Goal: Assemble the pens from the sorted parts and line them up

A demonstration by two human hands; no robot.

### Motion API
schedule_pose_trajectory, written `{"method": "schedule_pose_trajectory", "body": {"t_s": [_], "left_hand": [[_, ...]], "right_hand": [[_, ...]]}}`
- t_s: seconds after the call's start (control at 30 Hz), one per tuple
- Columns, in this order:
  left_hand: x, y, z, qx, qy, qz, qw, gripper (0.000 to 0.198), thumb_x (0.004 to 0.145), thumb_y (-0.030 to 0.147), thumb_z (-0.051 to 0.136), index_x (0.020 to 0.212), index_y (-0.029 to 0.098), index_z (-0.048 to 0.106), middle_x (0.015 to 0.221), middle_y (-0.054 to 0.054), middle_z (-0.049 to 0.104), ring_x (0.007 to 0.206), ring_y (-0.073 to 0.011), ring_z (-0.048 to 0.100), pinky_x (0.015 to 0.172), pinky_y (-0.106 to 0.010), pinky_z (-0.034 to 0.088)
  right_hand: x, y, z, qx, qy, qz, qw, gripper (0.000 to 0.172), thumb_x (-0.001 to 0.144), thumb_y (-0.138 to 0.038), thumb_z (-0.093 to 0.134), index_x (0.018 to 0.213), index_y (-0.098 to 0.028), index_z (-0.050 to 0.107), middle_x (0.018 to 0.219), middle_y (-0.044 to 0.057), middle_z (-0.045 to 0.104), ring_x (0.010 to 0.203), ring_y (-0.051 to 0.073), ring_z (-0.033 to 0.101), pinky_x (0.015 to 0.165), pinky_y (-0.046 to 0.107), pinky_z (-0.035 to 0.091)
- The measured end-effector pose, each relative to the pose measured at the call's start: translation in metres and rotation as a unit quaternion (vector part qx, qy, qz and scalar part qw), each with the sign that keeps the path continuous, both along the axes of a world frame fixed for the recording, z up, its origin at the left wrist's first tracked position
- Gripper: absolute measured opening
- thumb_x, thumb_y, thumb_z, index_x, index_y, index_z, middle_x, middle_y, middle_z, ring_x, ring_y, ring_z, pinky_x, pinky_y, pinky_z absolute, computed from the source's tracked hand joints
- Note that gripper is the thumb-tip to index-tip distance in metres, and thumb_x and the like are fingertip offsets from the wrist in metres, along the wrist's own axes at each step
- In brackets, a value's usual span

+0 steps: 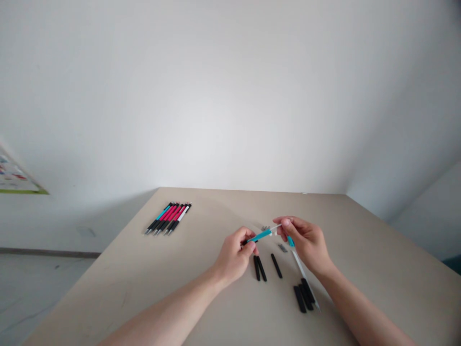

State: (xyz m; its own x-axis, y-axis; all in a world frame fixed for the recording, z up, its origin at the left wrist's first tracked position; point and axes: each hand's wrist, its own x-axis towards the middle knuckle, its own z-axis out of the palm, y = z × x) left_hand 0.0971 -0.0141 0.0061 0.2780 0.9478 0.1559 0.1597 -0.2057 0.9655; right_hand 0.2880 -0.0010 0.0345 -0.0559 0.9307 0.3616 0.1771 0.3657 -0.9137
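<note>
My left hand (236, 251) is closed around a bright blue pen barrel (261, 235), tilted up to the right above the table. A thin whitish refill (276, 226) reaches from the barrel's end to my right hand (305, 240), pinched between thumb and fingertips. How far it sits inside the barrel I cannot tell. Just below the right hand a second blue piece (291, 241) shows in part. Small grey metal parts (283, 248) lie near it. Slim black pen parts (276, 265) rest below the hands. Thicker black grips (299, 299) lie beside the right forearm, next to a long pale refill (298, 263).
A row of assembled pens (169, 218) in blue, pink and white with black grips lies at the table's far left. The beige table (201, 206) meets a white wall (230, 96) behind. Tiled floor (32, 288) shows past the left edge.
</note>
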Motion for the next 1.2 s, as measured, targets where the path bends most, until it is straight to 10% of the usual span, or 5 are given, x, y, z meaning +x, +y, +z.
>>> {"method": "schedule_pose_trajectory", "body": {"t_s": [0.73,1.0,1.2], "left_hand": [[0.001,-0.006,0.002,-0.042,-0.086,-0.134,0.986,0.035,0.089,0.045,0.05,0.098,0.012,0.058,0.064,-0.004,0.062,0.052,-0.0107,0.048,0.053,-0.022,0.036],[0.001,-0.002,0.006,-0.111,-0.24,-0.119,0.957,0.037,0.082,0.046,0.059,0.093,0.011,0.054,0.068,-0.003,0.059,0.047,-0.0056,0.039,0.048,-0.021,0.029],[-0.002,-0.002,0.012,-0.123,-0.253,-0.089,0.955,0.031,0.086,0.046,0.055,0.092,0.016,0.05,0.056,0.003,0.053,0.043,-0.0042,0.029,0.044,-0.019,0.019]], "right_hand": [[-0.011,-0.003,-0.001,-0.065,-0.074,0.167,0.981,0.046,0.085,-0.055,0.052,0.081,-0.014,0.07,0.068,0.003,0.058,0.053,0.01,0.044,0.045,0.021,0.032],[0.013,0.014,-0.004,0.009,-0.226,-0.073,0.971,0.035,0.083,-0.046,0.054,0.085,-0.016,0.072,0.074,0.006,0.067,0.065,0.018,0.057,0.062,0.028,0.043],[0.023,0.021,-0.005,-0.029,-0.354,-0.114,0.928,0.023,0.076,-0.035,0.055,0.076,-0.019,0.071,0.065,0.003,0.066,0.061,0.018,0.058,0.06,0.028,0.041]]}}
